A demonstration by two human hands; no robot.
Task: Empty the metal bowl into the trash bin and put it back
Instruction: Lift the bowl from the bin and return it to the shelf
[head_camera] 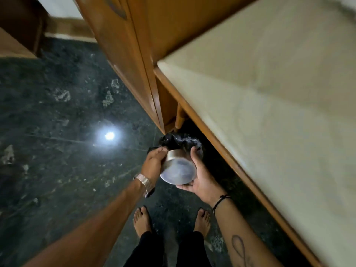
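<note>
Nearest: two bare feet on dark green marble floor, black trouser legs above them. Person stands facing the corner btwn wooden cabinet and a wood-framed bed w/ cream mattress.

R forearm shows a looped line tattoo; black thread band at R wrist. L wrist carries a metal watch.

Both hands are on the metal bowl, held above the floor in front of the feet. Bowl is tipped well over: flat base faces up toward the viewer, mouth points down and away at the bin. Right hand cups it from underneath/right side, thumb up along the wall, fingers curled under the base edge, a firm wrap. Left hand presses flat on the left wall, fingers over the rim side. So closed on the bowl from both sides.

Bowl contents: can't tell, inside faces away.

Just beyond the bowl's mouth: trash bin, lined w/ crumpled black plastic bag, sitting on the floor at the foot of the cabinet corner, partly under the bed edge. Bin contents not visible, dark.

Farther: bright lamp reflection on the floor to the left. Pale blotches in the marble. Far left, more wooden furniture, blurred.
</note>
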